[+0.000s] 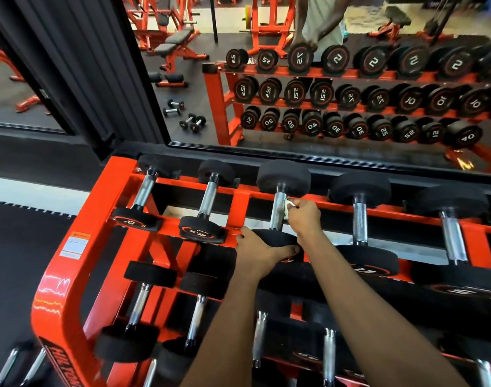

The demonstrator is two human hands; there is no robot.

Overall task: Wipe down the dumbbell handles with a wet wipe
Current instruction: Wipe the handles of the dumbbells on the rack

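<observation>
On the top tier of an orange rack (99,219), the third dumbbell from the left has a chrome handle (277,208) and black rubber heads. My right hand (304,216) holds a small white wet wipe (289,204) pressed against the right side of that handle. My left hand (262,248) grips the near head (275,237) of the same dumbbell from the left and below. Its far head (283,175) rests by the mirror.
Two smaller dumbbells (208,196) sit to the left on the top tier, larger ones (360,219) to the right. Lower tiers hold more dumbbells (195,322). A wall mirror (294,93) behind reflects the rack, benches and loose dumbbells on black floor matting.
</observation>
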